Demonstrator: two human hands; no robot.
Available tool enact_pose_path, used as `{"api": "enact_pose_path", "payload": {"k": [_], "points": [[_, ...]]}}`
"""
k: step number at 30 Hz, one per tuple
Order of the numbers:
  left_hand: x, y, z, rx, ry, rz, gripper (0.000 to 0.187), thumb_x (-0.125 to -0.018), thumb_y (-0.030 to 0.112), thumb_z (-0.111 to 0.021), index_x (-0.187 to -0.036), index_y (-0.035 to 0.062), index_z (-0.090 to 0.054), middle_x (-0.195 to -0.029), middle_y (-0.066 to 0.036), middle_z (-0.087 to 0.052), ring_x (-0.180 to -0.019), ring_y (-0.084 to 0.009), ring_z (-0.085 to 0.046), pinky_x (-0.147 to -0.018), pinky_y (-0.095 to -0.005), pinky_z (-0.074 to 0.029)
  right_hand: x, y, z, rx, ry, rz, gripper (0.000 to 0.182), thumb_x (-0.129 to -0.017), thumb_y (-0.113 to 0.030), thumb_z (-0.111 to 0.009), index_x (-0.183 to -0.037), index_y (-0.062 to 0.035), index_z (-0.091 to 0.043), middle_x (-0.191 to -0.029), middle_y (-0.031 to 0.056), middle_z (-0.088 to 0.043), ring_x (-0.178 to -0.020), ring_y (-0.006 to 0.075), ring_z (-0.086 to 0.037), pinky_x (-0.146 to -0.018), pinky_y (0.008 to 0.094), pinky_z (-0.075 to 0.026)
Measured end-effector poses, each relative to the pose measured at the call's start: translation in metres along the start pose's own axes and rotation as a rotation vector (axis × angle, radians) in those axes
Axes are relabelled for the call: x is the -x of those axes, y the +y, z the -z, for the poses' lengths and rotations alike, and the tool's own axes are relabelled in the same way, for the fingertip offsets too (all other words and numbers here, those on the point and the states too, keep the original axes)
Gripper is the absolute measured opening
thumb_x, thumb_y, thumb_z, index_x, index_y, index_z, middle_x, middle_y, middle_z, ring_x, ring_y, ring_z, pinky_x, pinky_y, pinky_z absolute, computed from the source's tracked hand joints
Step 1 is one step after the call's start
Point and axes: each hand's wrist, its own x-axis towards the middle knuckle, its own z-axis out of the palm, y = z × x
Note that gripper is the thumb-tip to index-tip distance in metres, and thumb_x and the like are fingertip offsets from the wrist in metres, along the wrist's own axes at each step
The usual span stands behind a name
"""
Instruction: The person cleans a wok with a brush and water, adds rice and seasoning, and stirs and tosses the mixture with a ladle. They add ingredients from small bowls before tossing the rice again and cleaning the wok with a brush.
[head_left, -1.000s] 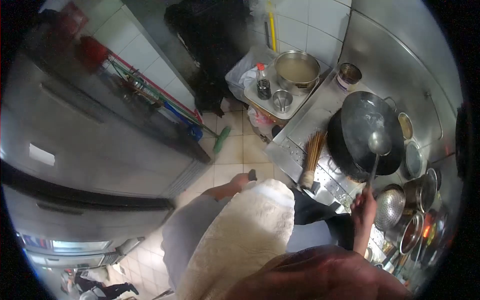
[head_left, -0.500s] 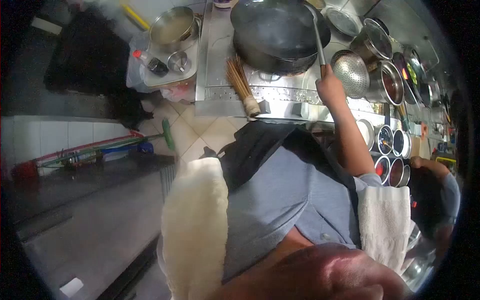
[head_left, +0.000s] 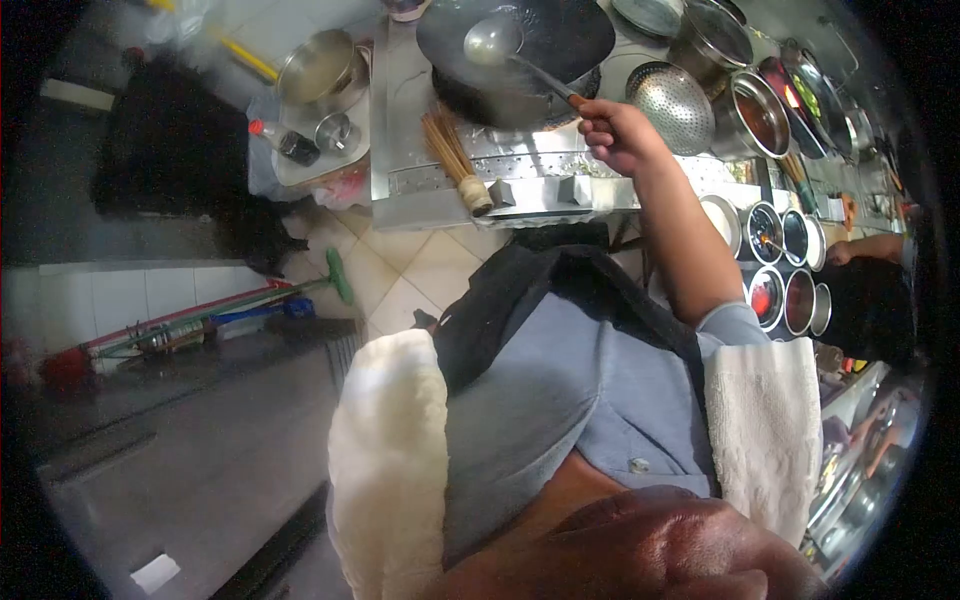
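My right hand (head_left: pixel 622 138) is closed around the handle of a ladle (head_left: pixel 494 40). The ladle's bowl is over the inside of a dark wok (head_left: pixel 445 38) on the steel stove, and something pale and shiny shows in it. Just right of my hand lies a perforated strainer (head_left: pixel 670 108). A bamboo wok brush (head_left: pixel 455 165) rests on the stove's front left part, its bound end at the edge. My left hand is out of view.
Left of the stove, a tray (head_left: pixel 340 165) holds a pot (head_left: pixel 322 65), a small metal cup (head_left: pixel 333 130) and a red-capped bottle (head_left: pixel 284 142). Metal pots (head_left: pixel 757 115) and several seasoning containers (head_left: pixel 765 232) stand at right. Another person's hand (head_left: pixel 838 252) is beyond them.
The ladle has swung from the wok's right rim to over its inside, its bowl now visible. My right hand has turned and moved left and up. The whole view has shifted slightly.
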Motion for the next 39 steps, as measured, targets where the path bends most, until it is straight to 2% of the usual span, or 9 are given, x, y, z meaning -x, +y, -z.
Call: {"api": "enact_pose_path", "payload": {"k": [10, 13, 20, 22, 24, 27, 31, 33, 39], "points": [[0.017, 0.001, -0.024, 0.028, 0.055, 0.028, 0.037, -0.086, 0.031, -0.06, -0.11, 0.0033, -0.064, -0.106, -0.021, -0.067, -0.1, -0.0308, -0.065, -0.087, -0.0407, -0.049, 0.085, -0.072, 0.08, 1.144, 0.172, 0.219, 0.06, -0.081, -0.011, -0.056, -0.14, -0.004, -0.048, -0.072, 0.0062, -0.057, -0.047, 0.0106, -0.05, -0.04, 0.0253, -0.042], [0.025, 0.003, -0.034, 0.032, 0.071, 0.044, 0.038, -0.086, 0.031, -0.06, -0.11, 0.0028, -0.064, -0.107, -0.021, -0.067, -0.1, -0.0307, -0.065, -0.087, -0.0408, -0.049, 0.039, -0.046, 0.136, 1.665, 0.377, 0.737, 0.06, -0.085, -0.013, -0.057, -0.142, -0.0055, -0.042, -0.1, 0.0268, -0.066, -0.094, 0.0358, -0.067, -0.08, 0.0445, -0.052], [0.041, 0.043, -0.034, 0.348, 0.395, 0.009, 0.041, -0.084, 0.032, -0.061, -0.11, 0.0004, -0.064, -0.105, -0.023, -0.067, -0.099, -0.0342, -0.065, -0.086, -0.0416, -0.049, 0.006, 0.077, 0.136, 1.075, 0.454, 0.86, 0.063, -0.088, -0.015, -0.062, -0.145, -0.0065, -0.036, -0.136, 0.0264, -0.051, -0.121, 0.0384, -0.055, -0.101, 0.0424, -0.045], [0.07, 0.088, 0.006, 0.469, 0.51, -0.121, 0.041, -0.082, 0.03, -0.065, -0.109, -0.0011, -0.064, -0.102, -0.023, -0.068, -0.096, -0.0373, -0.066, -0.085, -0.0429, -0.05, -0.002, 0.067, 0.097, 0.809, 0.348, 0.392, 0.058, -0.083, -0.016, -0.065, -0.136, 0.0002, -0.045, -0.1, 0.0185, -0.067, -0.087, 0.0316, -0.068, -0.074, 0.0389, -0.054], [0.077, 0.123, 0.042, 0.474, 0.543, -0.165, 0.039, -0.08, 0.024, -0.066, -0.111, -0.0006, -0.064, -0.098, -0.021, -0.07, -0.087, -0.0345, -0.068, -0.079, -0.0421, -0.052, -0.045, 0.057, 0.109, 1.16, 0.34, 0.61, 0.037, -0.082, -0.019, -0.063, -0.113, 0.0018, -0.058, -0.076, 0.0121, -0.064, -0.067, 0.0239, -0.065, -0.06, 0.0386, -0.051], [0.049, 0.145, 0.077, 0.692, 0.519, -0.275, 0.04, -0.076, 0.018, -0.067, -0.112, -0.0004, -0.063, -0.088, -0.013, -0.069, -0.071, -0.0201, -0.064, -0.067, -0.0331, -0.05, -0.029, 0.047, 0.074, 0.935, 0.297, 0.468, 0.014, -0.086, -0.01, -0.06, -0.094, -0.0037, -0.05, -0.065, 0.0027, -0.053, -0.051, 0.014, -0.052, -0.044, 0.03, -0.042], [-0.017, 0.177, 0.112, 0.979, 0.448, -0.538, 0.039, -0.075, 0.014, -0.066, -0.11, -0.0022, -0.062, -0.087, -0.01, -0.068, -0.071, -0.0175, -0.061, -0.065, -0.0317, -0.048, -0.014, 0.057, 0.081, 0.991, 0.406, 0.469, 0.023, -0.083, -0.022, -0.063, -0.092, -0.0016, -0.057, -0.07, 0.011, -0.06, -0.062, 0.0206, -0.06, -0.059, 0.037, -0.049], [-0.04, 0.202, 0.134, 0.947, 0.307, -0.414, 0.041, -0.072, 0.012, -0.066, -0.111, -0.0015, -0.062, -0.085, -0.011, -0.066, -0.073, -0.02, -0.061, -0.066, -0.0345, -0.048, -0.013, 0.05, 0.078, 1.138, 0.456, 0.507, 0.022, -0.084, -0.021, -0.064, -0.09, -0.002, -0.056, -0.069, 0.0087, -0.059, -0.061, 0.018, -0.06, -0.056, 0.0355, -0.048], [-0.107, 0.23, 0.159, 0.071, 0.621, -0.726, 0.04, -0.072, 0.017, -0.075, -0.109, 0.004, -0.063, -0.098, -0.017, -0.064, -0.09, -0.035, -0.062, -0.081, -0.0458, -0.049, -0.028, 0.042, 0.033, 1.14, 0.496, 0.39, 0.022, -0.086, -0.019, -0.067, -0.094, -0.0007, -0.059, -0.065, 0.0046, -0.056, -0.05, 0.0141, -0.054, -0.046, 0.0304, -0.043]]}}
